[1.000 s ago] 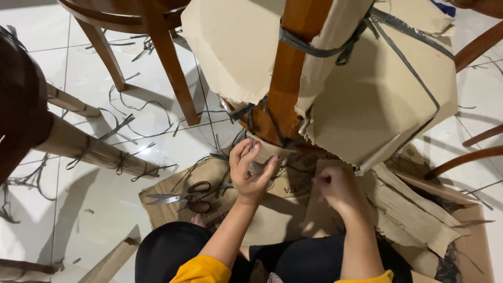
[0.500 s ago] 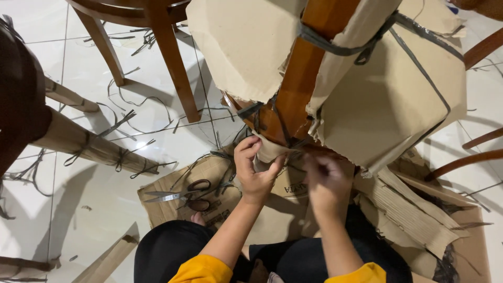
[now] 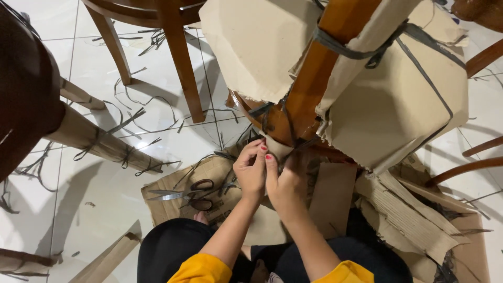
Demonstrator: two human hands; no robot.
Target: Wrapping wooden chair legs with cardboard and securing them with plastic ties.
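We see both hands meeting at the lower end of the wooden chair leg (image 3: 314, 78), which slants down from the top of the view and is our landmark. The left hand (image 3: 251, 170) and the right hand (image 3: 285, 183) touch each other just below that leg, and each grip is pinched on the same small flap of brown paper wrapping (image 3: 276, 148) where it leaves the wood; red-painted nails show at the fingertips. Grey plastic straps (image 3: 340, 48) cross the leg higher up and bind large sheets of paper wrap (image 3: 398, 105) to the right of the leg and another sheet (image 3: 257, 44) to its left. A pair of scissors (image 3: 191, 191) lies to the lower left of the leg, beside the left hand, on a flat piece of cardboard (image 3: 173, 202) on the tiled floor (image 3: 105, 194). Torn corrugated cardboard (image 3: 403, 215) lies to the lower right of the leg. Cut strap pieces (image 3: 131, 118) litter the floor left of the leg, near another chair's legs (image 3: 181, 63) and a paper-wrapped leg (image 3: 99, 141) tied with straps.
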